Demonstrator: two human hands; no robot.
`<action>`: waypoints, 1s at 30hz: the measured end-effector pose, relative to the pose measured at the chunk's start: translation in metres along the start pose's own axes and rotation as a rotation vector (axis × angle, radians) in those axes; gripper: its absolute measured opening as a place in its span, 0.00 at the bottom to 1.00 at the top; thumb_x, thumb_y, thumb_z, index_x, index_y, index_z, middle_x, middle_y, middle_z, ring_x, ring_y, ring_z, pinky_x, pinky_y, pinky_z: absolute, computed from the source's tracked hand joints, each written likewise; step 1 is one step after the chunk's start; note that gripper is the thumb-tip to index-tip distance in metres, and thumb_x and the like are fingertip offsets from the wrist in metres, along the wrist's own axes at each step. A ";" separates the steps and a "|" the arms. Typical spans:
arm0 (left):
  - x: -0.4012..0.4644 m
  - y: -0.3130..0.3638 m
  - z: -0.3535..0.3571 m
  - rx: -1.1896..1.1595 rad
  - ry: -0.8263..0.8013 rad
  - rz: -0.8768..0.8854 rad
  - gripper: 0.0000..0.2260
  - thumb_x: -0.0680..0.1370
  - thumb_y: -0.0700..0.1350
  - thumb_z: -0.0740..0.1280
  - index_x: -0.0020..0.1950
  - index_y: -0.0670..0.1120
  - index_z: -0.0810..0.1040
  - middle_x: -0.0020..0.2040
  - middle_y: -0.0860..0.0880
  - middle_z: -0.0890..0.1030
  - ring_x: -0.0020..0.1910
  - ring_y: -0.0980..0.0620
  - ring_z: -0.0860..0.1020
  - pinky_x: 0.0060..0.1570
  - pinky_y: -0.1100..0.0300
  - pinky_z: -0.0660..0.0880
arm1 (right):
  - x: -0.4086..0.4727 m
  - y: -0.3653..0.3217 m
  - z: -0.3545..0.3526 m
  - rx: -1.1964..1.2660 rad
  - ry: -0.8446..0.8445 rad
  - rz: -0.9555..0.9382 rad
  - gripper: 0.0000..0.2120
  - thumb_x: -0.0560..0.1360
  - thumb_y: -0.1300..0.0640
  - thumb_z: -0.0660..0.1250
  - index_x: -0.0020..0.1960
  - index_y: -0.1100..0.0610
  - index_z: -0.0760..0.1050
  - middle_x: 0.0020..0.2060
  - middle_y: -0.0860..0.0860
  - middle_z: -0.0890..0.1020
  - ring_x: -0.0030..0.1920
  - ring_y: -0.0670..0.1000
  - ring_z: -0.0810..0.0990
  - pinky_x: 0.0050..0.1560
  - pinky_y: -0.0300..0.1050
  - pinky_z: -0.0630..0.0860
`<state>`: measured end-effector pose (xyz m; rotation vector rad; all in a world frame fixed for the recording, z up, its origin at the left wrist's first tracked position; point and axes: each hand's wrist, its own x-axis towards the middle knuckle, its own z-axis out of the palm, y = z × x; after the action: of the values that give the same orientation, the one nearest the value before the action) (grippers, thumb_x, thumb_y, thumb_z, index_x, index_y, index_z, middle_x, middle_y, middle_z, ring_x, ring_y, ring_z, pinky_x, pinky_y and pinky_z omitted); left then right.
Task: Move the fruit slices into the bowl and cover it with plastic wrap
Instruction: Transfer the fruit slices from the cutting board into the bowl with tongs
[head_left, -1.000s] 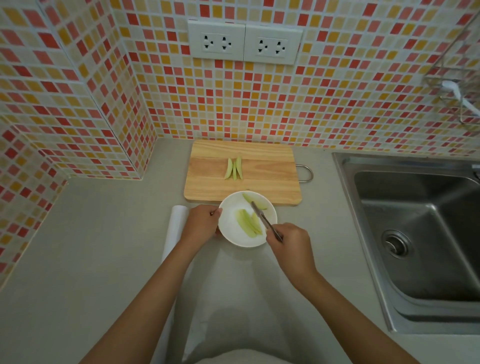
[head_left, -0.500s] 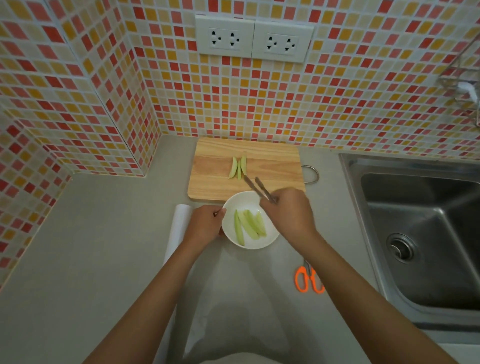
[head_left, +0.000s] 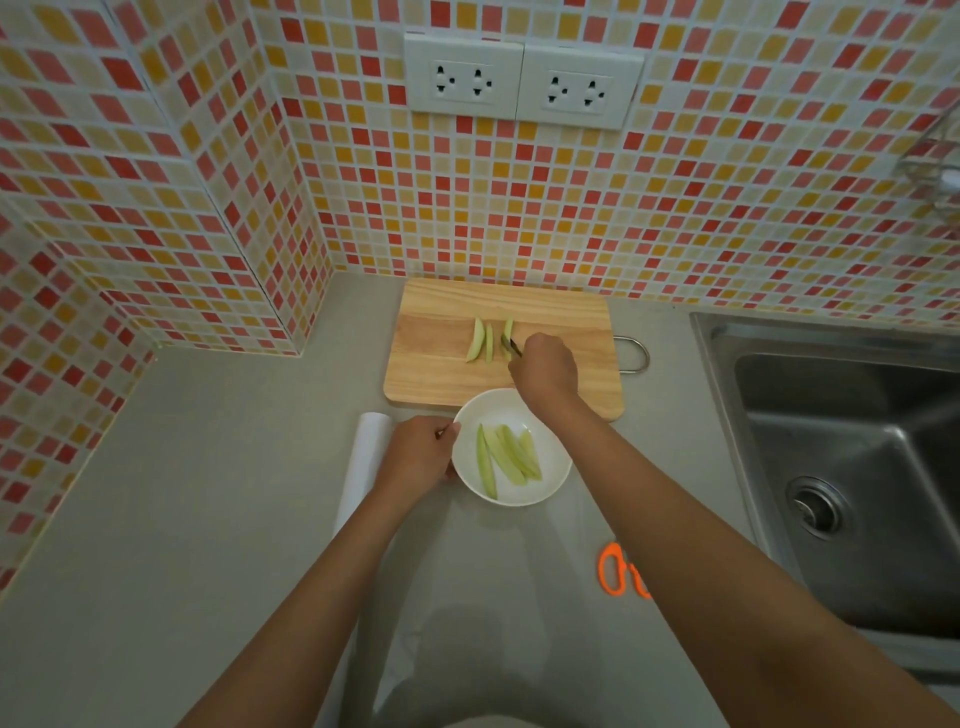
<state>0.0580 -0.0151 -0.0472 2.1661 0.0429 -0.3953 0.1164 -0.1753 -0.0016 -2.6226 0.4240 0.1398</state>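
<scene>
right hand (head_left: 545, 371) gone from bowl (head_left: 556, 467) to board slices (head_left: 488, 340), tongs (head_left: 511, 347) touching rightmost

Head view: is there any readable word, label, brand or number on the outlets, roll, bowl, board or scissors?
None can be read.
Outlets: plain white, only socket holes.
Roll, bowl, board: no print visible.
Scissors: orange handles, any marking too small to tell.

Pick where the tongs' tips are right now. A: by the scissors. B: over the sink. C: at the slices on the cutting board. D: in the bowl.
C: the right hand holds the tongs with their tips at the rightmost of the slices on the cutting board, beyond the bowl.
</scene>
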 end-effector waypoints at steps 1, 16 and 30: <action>0.000 0.000 0.000 0.000 0.001 0.004 0.16 0.81 0.45 0.59 0.46 0.37 0.83 0.37 0.40 0.85 0.37 0.44 0.83 0.45 0.49 0.81 | -0.007 0.004 -0.003 0.034 0.010 0.002 0.16 0.74 0.66 0.62 0.29 0.58 0.65 0.27 0.52 0.69 0.36 0.57 0.75 0.28 0.42 0.61; 0.001 0.000 0.001 -0.033 0.006 -0.013 0.16 0.81 0.44 0.59 0.44 0.37 0.82 0.37 0.40 0.84 0.37 0.43 0.83 0.45 0.46 0.81 | -0.145 0.062 -0.008 -0.007 -0.078 -0.026 0.17 0.75 0.54 0.63 0.30 0.57 0.65 0.26 0.51 0.66 0.31 0.53 0.70 0.29 0.46 0.60; 0.003 -0.004 0.000 -0.034 -0.005 0.009 0.16 0.81 0.45 0.60 0.44 0.37 0.82 0.37 0.41 0.84 0.38 0.42 0.83 0.45 0.44 0.81 | 0.002 -0.016 -0.009 -0.061 -0.051 -0.018 0.13 0.74 0.59 0.66 0.32 0.58 0.68 0.29 0.49 0.69 0.37 0.56 0.75 0.30 0.42 0.65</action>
<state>0.0598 -0.0136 -0.0511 2.1311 0.0367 -0.3915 0.1238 -0.1662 0.0131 -2.6750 0.3845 0.2171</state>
